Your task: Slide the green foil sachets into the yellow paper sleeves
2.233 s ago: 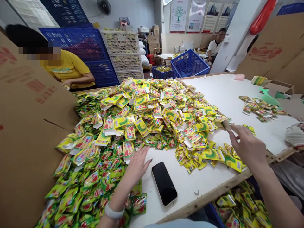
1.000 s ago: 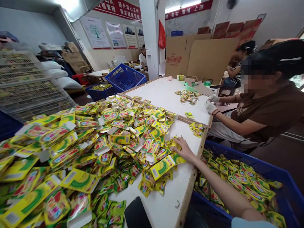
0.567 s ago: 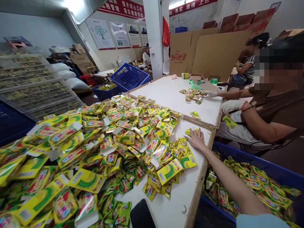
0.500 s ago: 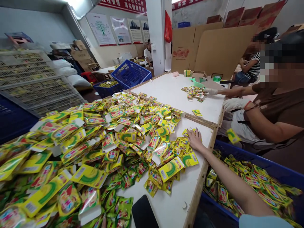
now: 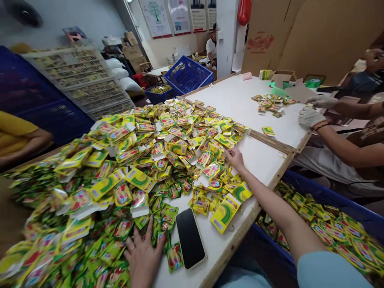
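My left hand (image 5: 144,254) lies with spread fingers on green snack sachets (image 5: 168,214) at the pile's near edge. My right hand (image 5: 235,159) reaches to the right side of the pile, its fingers drawn together at the end of a small yellow box (image 5: 216,150); the fingertips are partly hidden. Many such printed boxes, several with white flaps open, are heaped over the table. Yellow sachets (image 5: 200,202) lie below my right hand, beside another yellow box (image 5: 225,213) near the table edge. A dark-screened phone (image 5: 190,238) rests right of my left hand.
A blue crate (image 5: 327,200) of yellow packets stands below the table's right edge. Across a wooden strip (image 5: 270,140), a co-worker's gloved hands (image 5: 312,116) are near small packets (image 5: 271,103). At left is another person's arm (image 5: 25,146). Blue baskets (image 5: 189,74) stand behind.
The view has turned left and down. My right hand has left the sachets where it lay spread and closed its fingers by the pile. My left hand has come into full view.
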